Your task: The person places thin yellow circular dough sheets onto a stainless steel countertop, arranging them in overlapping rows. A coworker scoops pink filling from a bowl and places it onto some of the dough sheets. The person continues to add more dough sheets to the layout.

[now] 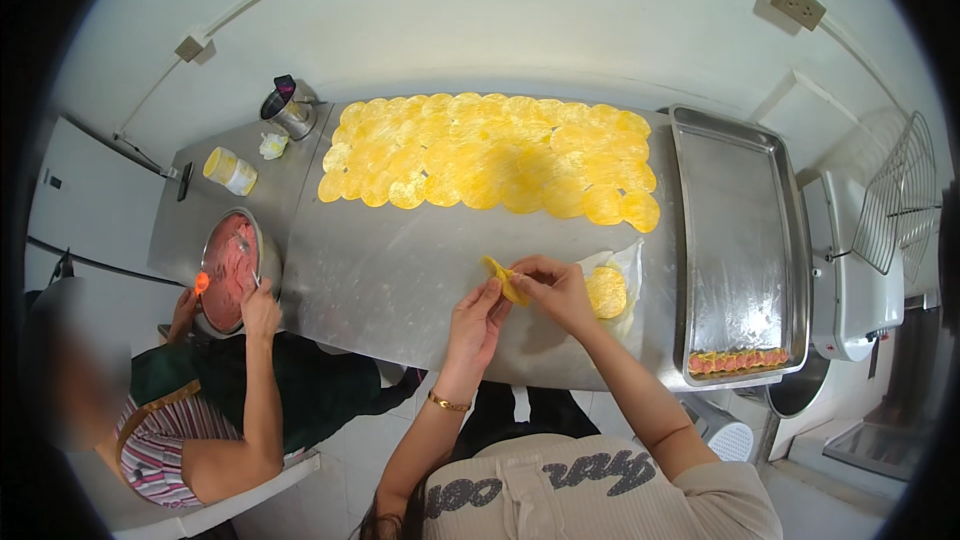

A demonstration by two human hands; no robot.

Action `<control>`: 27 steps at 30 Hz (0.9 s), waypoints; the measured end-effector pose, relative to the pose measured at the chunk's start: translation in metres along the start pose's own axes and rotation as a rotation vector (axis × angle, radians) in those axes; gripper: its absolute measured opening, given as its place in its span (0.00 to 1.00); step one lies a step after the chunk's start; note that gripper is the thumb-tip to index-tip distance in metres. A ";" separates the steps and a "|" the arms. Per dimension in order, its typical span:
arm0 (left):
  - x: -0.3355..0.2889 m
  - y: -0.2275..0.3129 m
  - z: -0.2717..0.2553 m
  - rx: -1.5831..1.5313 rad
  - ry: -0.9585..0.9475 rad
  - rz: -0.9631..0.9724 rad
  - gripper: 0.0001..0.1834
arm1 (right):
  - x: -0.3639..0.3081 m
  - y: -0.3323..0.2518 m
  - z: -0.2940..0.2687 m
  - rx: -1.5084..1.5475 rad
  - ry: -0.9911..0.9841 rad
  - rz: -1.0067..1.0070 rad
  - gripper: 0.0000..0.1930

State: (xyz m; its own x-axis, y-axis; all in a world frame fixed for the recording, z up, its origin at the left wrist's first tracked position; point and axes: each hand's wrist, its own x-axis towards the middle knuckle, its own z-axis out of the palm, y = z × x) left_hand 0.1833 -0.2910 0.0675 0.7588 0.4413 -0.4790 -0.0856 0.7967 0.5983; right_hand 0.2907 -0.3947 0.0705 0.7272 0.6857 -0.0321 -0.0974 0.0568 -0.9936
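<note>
In front of my chest, over the steel table [370,250], I hold a small batch of round yellow dumpling wrappers [494,268]; how many are in it I cannot make out. My left hand [478,318] pinches their lower edge, and the fingers of my right hand [550,286] are closed on the right side. Beside my right wrist, a short stack of wrappers [606,292] lies on a crumpled pale sheet [628,325]. Beyond my hands, many more wrappers [490,155] are spread flat in overlapping rows along the wall.
A metal tray [735,240] stands on the right, with a row of filled dumplings [738,361] at its near end. At left, a co-worker [190,400] grips an orange tool over a bowl [268,260] of pink ground meat. A yellow-and-white tub [230,172] and a metal container [290,115] stand behind.
</note>
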 end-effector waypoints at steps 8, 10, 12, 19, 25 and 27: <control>-0.014 0.035 -0.040 -0.030 -0.010 0.129 0.11 | 0.030 0.035 0.005 0.950 0.156 0.498 0.15; -0.020 0.049 -0.061 -0.050 0.027 0.138 0.12 | 0.039 0.042 0.022 0.816 0.114 0.514 0.15; -0.030 0.060 -0.085 -0.079 0.071 0.161 0.12 | 0.053 0.049 0.050 0.729 0.046 0.534 0.15; -0.061 0.075 -0.161 -0.140 0.212 0.168 0.15 | 0.146 0.049 0.188 0.729 -0.184 0.419 0.19; -0.077 0.086 -0.202 -0.201 0.299 0.185 0.10 | 0.232 0.071 0.273 0.103 -0.150 0.292 0.23; -0.078 0.090 -0.217 -0.203 0.300 0.170 0.11 | 0.236 0.097 0.286 -0.676 -0.058 0.071 0.23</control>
State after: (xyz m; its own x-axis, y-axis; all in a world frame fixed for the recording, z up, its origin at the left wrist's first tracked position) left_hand -0.0240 -0.1643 0.0197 0.5036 0.6507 -0.5683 -0.3418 0.7542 0.5606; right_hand 0.2585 -0.0196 -0.0028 0.6954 0.7097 -0.1129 0.3158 -0.4429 -0.8391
